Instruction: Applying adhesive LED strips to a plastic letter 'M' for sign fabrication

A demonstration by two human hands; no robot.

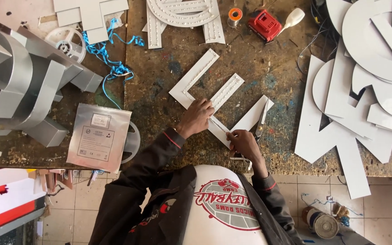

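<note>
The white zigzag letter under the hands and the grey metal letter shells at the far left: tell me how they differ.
The white zigzag letter lies flat on the workbench; the grey metal letter shells are deep, hollow and heaped. The zigzag letter is matte white with rows of small dots along its arms; the shells are shiny grey and plain. Left hand and right hand rest on the zigzag letter; nothing touches the shells. Both are sign-letter parts.

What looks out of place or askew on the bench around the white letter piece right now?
The silver foil bag hangs past the bench front edge, resting partly on a reel. Blue wire lies in a loose tangle. The white letter piece under the left hand and right hand looks intact.
</note>
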